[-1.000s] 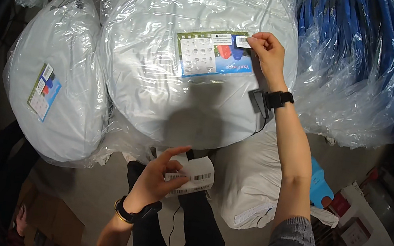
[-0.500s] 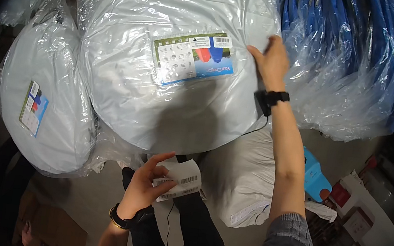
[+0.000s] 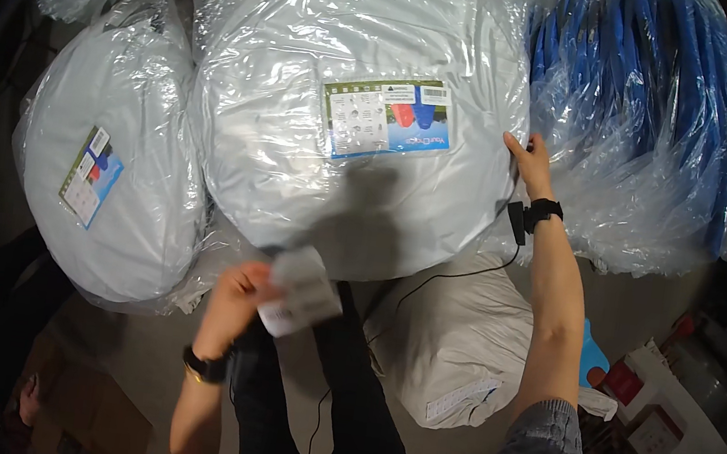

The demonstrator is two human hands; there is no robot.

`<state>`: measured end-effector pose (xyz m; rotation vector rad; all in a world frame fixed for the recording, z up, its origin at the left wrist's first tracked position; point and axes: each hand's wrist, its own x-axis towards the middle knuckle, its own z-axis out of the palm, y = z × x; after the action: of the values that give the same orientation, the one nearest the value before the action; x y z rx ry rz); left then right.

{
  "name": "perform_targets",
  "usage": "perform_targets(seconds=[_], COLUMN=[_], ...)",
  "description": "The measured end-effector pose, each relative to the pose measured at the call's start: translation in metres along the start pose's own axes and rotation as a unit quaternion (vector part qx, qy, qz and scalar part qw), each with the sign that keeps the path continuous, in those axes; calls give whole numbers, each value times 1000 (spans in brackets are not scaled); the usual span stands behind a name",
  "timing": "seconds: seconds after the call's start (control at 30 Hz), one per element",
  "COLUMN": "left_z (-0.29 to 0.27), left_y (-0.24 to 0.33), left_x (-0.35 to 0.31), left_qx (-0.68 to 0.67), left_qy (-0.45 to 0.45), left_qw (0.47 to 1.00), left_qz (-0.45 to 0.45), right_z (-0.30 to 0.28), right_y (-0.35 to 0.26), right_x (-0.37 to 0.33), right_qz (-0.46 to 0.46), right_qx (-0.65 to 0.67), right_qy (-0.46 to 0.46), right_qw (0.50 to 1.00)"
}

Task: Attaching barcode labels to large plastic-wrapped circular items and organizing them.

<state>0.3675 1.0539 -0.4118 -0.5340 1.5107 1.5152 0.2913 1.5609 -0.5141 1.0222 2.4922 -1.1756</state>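
Note:
My left hand (image 3: 230, 301) is closed on a white label sheet (image 3: 307, 291) with dark printed marks, smeared by motion. It is held below the lower edge of a large round white package (image 3: 277, 188) in clear plastic. A colourful paper insert (image 3: 387, 118) lies on the package's face. At the package's right edge is my right hand (image 3: 534, 169), thumb and a finger apart, touching or very near the plastic; its other fingers are partly hidden. A dark band with a small black device (image 3: 519, 218) and a cable sits at that wrist.
A similar white package (image 3: 122, 214) stands at the left. Blue items (image 3: 650, 72) in clear plastic fill the upper right. A pale sack (image 3: 448, 348) is on the floor, with a blue object (image 3: 592, 356) and a cardboard box (image 3: 96, 412) nearby. Another person's hand (image 3: 29, 399) shows lower left.
My view has shifted, so the packages appear further right. My left hand has moved up and left with the label sheet, which has turned. My right hand has slid down toward the package's edge.

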Motion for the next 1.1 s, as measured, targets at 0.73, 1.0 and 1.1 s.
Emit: perform_targets(seconds=[0.73, 1.0, 1.1], left_z=[-80, -61, -78], left_y=[-17, 6, 9], left_x=[84, 99, 78], left_qx=[-201, -42, -50], left_qy=[111, 122, 128], left_qw=[969, 986, 988], left_qz=[94, 102, 67], right_z=[28, 3, 18], right_y=[-41, 32, 30], right_x=[0, 19, -39], right_qz=[-205, -49, 27], right_qx=[-204, -10, 98], right_qy=[181, 60, 10], right_qw=[940, 997, 995])
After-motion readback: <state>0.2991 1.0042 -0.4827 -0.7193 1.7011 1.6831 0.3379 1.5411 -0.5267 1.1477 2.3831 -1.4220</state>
